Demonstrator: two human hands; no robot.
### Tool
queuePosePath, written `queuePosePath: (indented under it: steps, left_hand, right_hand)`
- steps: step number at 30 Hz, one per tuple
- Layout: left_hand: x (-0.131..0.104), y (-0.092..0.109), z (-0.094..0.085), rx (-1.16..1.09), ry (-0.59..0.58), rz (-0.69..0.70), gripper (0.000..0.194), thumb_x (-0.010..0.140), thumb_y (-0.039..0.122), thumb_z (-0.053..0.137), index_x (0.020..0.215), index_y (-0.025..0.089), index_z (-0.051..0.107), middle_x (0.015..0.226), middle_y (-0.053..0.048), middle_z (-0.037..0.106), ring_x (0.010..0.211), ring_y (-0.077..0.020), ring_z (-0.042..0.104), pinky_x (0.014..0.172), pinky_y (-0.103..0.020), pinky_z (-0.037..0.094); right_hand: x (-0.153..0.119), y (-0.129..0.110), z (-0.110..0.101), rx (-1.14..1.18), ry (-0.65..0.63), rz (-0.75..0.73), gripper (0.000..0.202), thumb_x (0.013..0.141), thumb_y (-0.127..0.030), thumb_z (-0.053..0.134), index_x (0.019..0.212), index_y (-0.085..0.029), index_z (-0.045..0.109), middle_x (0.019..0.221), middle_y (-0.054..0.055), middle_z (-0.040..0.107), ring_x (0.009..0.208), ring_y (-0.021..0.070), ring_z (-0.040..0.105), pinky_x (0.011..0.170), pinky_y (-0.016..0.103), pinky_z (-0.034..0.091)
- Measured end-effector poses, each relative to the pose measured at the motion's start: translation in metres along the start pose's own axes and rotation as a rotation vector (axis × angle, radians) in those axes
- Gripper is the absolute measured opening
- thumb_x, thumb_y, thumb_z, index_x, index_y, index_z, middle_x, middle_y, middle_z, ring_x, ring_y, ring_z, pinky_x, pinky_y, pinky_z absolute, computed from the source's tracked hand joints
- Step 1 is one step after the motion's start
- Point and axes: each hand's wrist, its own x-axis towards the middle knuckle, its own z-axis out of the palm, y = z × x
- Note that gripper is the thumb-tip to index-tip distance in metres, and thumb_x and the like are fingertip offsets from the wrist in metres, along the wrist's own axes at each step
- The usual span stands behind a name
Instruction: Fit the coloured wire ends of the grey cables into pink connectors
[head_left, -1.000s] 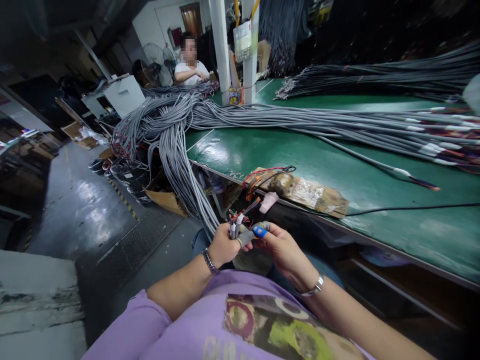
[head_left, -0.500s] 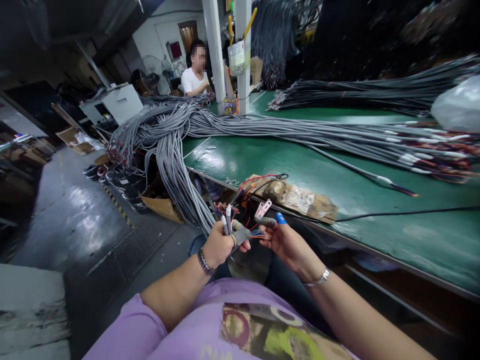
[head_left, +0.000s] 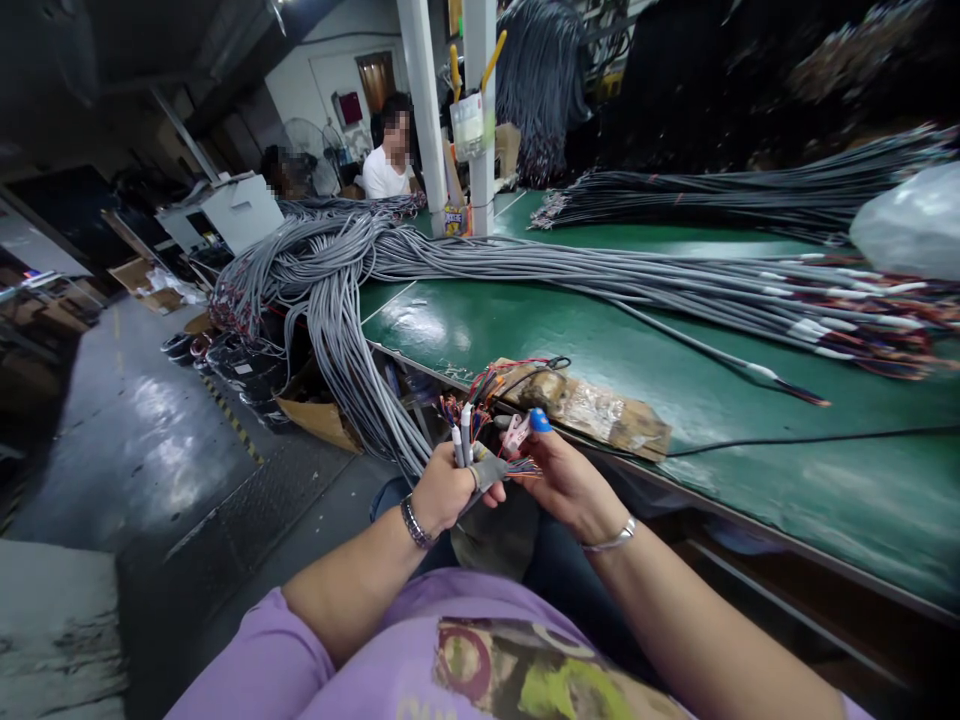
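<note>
My left hand [head_left: 448, 488] is closed around several grey cables [head_left: 466, 435], their white-wrapped ends pointing up past the thumb. A grey cover is on one of its digits. Fanned coloured wires [head_left: 523, 468] stick out of this grip toward my right hand [head_left: 574, 485]. That hand, with blue tape on its thumb, pinches a small pale pink tool [head_left: 515, 434] between thumb and covered index finger; its exact kind is unclear. The other right fingers are partly hidden behind the wires. Stripped orange and dark wire ends [head_left: 452, 408] show just beyond my left hand.
A long bundle of grey cables [head_left: 525, 262] lies across the green table [head_left: 480, 325] and drapes off its left edge. Taped cardboard [head_left: 600, 405] sits on the near edge, by a black cord [head_left: 787, 438]. A co-worker [head_left: 387, 165] sits behind the posts.
My right thumb has come down onto the pale pink tool, and the tool has moved slightly left and lower, closer to the wires. My left hand keeps its hold on the cables.
</note>
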Motion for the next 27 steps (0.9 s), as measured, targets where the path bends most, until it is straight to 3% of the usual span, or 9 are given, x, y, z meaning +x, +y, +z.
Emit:
queuePosePath:
  steps: [12, 16, 19, 23, 27]
  left_hand:
    - [0.001, -0.004, 0.0, 0.031, -0.013, -0.021, 0.04, 0.061, 0.047, 0.076, 0.058, 0.012, 0.057, 0.048, -0.002, 0.059, 0.04, -0.0096, 0.052, 0.042, -0.022, 0.044]
    - [-0.009, -0.004, -0.002, 0.028, -0.011, 0.008, 0.039, 0.062, 0.046, 0.076, 0.058, 0.012, 0.057, 0.049, -0.002, 0.06, 0.041, -0.0093, 0.052, 0.043, -0.021, 0.044]
    - [-0.015, -0.004, -0.002, 0.015, 0.03, 0.047, 0.038, 0.065, 0.046, 0.074, 0.058, 0.012, 0.057, 0.05, -0.002, 0.06, 0.042, -0.009, 0.053, 0.045, -0.021, 0.045]
    - [-0.016, -0.003, 0.001, -0.037, 0.131, 0.078, 0.037, 0.064, 0.046, 0.075, 0.059, 0.013, 0.058, 0.05, -0.001, 0.06, 0.044, -0.0096, 0.054, 0.045, -0.021, 0.046]
    - [-0.012, -0.001, 0.003, -0.053, 0.179, 0.071, 0.036, 0.063, 0.045, 0.075, 0.06, 0.013, 0.059, 0.05, -0.002, 0.06, 0.044, -0.01, 0.054, 0.044, -0.022, 0.046]
  right_hand:
    - [-0.004, 0.006, 0.002, 0.128, 0.062, 0.005, 0.041, 0.069, -0.06, 0.07, 0.07, -0.02, 0.063, 0.063, 0.0, 0.061, 0.053, 0.0133, 0.051, 0.052, 0.027, 0.045]
    - [-0.007, 0.006, -0.002, 0.133, 0.018, 0.047, 0.045, 0.07, -0.064, 0.065, 0.074, -0.02, 0.065, 0.07, 0.002, 0.064, 0.054, 0.0117, 0.053, 0.052, 0.026, 0.047]
    - [-0.006, 0.003, -0.002, 0.091, -0.017, 0.026, 0.042, 0.071, -0.063, 0.066, 0.073, -0.021, 0.065, 0.071, 0.001, 0.065, 0.055, 0.0117, 0.054, 0.054, 0.026, 0.048]
    - [-0.006, 0.002, 0.0, 0.022, 0.012, -0.028, 0.027, 0.07, -0.048, 0.074, 0.075, -0.022, 0.067, 0.069, -0.001, 0.065, 0.061, 0.0127, 0.057, 0.058, 0.025, 0.049]
    - [-0.005, 0.004, -0.001, 0.064, 0.023, 0.009, 0.028, 0.073, -0.05, 0.071, 0.079, -0.023, 0.069, 0.074, 0.0, 0.068, 0.064, 0.013, 0.059, 0.06, 0.025, 0.05]
